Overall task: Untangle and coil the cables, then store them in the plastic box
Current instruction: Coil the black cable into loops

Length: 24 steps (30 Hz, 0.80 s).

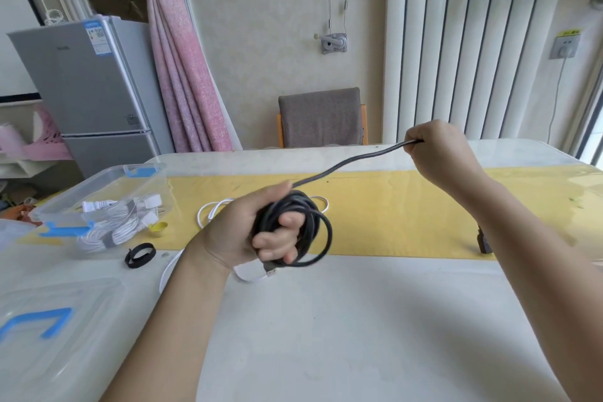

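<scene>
Left hand point(257, 232) is raised over the table point(326, 320), fingers curled through a coil of black cable point(306, 222) and gripping it, several loops bunched in the fist. A USB end point(271, 271) sticks out under the fingers. A free run of the cable goes up and right from the coil to the right hand point(437, 150), which is closed in a fist around the cable, held higher and well apart from the left. A dark plug point(484, 241) shows by the right forearm over the yellow runner point(391, 206); can't tell if it's joined to the black cable. Clear box point(107, 178) with blue latches sits open at left on the table. In it are white cables point(120, 215), coiled, plugs on top, and a bundle with a grey band at the near side. Clear lid point(49, 320) with a blue latch lies flat at the near-left corner, apart from the box. Black strap point(140, 254) in a loop lies on the table just in front of the box, with a small yellow cap point(157, 228) beside the box. Loose white cable point(212, 209) lies on the table behind and under the left hand, partly hidden. Grey chair point(321, 117) is at the far edge and a fridge point(91, 88) at far left.
</scene>
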Motion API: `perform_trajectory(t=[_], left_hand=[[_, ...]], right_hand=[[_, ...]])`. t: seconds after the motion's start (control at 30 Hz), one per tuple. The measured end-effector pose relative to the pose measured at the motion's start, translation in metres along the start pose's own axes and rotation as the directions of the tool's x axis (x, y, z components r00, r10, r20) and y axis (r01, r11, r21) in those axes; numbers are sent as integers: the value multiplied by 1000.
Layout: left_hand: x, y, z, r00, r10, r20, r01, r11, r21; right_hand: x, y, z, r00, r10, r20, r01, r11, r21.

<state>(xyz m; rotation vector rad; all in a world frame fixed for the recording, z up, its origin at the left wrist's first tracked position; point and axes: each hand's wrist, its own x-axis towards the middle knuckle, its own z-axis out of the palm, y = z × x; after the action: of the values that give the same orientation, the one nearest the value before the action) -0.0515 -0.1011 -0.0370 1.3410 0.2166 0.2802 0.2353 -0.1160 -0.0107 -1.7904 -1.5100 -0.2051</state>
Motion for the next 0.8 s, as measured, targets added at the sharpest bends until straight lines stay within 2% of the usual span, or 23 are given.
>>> perform_trajectory(t=[0.1, 0.13, 0.23, 0.3, 0.37, 0.5, 0.57, 0.63, 0.8], left_hand=[[1, 4, -12, 974, 182, 132, -124, 923, -364], [1, 4, -16, 959, 258, 116, -181, 875, -449], [1, 3, -25, 896, 441, -46, -384, 720, -578], [-5, 2, -33, 822, 534, -196, -526, 584, -618], [-13, 4, -42, 743, 582, -331, -640, 474, -605], [-23, 11, -44, 539, 573, -618, -840, 315, -441], [-23, 14, -39, 428, 560, -709, -902, 311, -299], [-19, 17, -33, 350, 565, -747, -913, 384, -138], [-11, 18, -25, 309, 578, -755, -819, 566, 98]], right_hand=[[-2, 3, 8, 997, 0, 73, 2, 1000, -19], [-3, 3, 13, 993, 0, 116, 3, 1000, -22], [-11, -3, 29, 970, 8, 244, 11, 997, -74], [-21, -13, 41, 931, -20, 364, 80, 985, -150], [-34, -26, 52, 858, -70, 508, 211, 951, -226], [-54, -49, 63, 723, -211, 657, 465, 853, -237], [-59, -60, 61, 660, -305, 687, 571, 798, -194], [-61, -70, 55, 612, -387, 690, 640, 754, -145], [-74, -90, 48, 521, -485, 703, 753, 648, -111]])
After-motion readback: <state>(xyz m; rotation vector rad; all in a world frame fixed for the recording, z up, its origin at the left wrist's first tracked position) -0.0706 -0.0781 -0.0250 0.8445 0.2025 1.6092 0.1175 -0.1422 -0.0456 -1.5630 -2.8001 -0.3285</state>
